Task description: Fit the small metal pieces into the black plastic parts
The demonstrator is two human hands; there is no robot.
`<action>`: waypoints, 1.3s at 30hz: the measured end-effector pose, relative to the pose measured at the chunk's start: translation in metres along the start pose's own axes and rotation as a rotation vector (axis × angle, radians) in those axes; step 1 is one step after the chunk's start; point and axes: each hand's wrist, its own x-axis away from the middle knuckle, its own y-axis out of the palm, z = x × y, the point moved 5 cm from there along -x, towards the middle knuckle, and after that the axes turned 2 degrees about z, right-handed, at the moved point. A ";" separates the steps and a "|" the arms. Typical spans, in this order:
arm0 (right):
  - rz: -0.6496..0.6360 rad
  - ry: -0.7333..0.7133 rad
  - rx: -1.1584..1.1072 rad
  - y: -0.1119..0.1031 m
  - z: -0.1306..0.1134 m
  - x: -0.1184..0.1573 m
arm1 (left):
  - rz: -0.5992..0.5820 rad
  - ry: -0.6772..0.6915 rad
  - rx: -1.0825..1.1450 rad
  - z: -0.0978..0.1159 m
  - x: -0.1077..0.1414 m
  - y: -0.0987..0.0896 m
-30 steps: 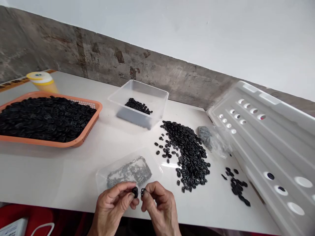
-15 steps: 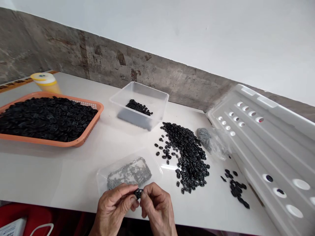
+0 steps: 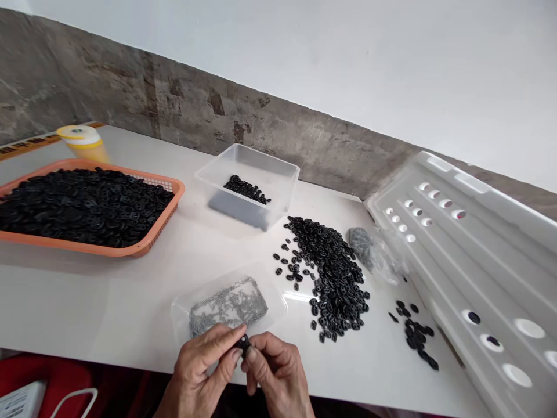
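Near the table's front edge, my left hand (image 3: 202, 366) pinches a small black part (image 3: 242, 343) between thumb and fingertips. My right hand (image 3: 276, 371) is closed on the right side of that same part, its thumb and index fingertip against it. Just beyond my hands lies a clear shallow tray (image 3: 275, 293) with many small grey metal pieces (image 3: 226, 305). To the right, a large pile of small black oval pieces (image 3: 331, 267) with holes spreads over the white table (image 3: 108, 310).
An orange basket (image 3: 150, 241) heaped with black pieces stands at the left, a yellow-lidded cup (image 3: 85, 142) behind it. A clear bin (image 3: 278, 174) holds some black ovals. At the right are a plastic bag (image 3: 383, 261), scattered black pieces (image 3: 418, 337) and a leaning white perforated panel (image 3: 478, 261).
The black part has tilted and turned slightly between my fingertips. My right fingers have shifted a little left and down around it. The view has moved slightly.
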 end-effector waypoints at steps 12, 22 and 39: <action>-0.026 0.004 -0.173 -0.002 0.005 -0.006 | -0.060 -0.632 0.430 -0.033 0.015 0.008; -0.015 -0.028 -0.233 0.000 0.010 -0.005 | 0.016 -0.348 0.394 -0.017 0.005 0.002; -0.041 -0.019 -0.366 -0.001 0.017 -0.004 | 0.057 -0.295 0.399 -0.012 -0.003 0.001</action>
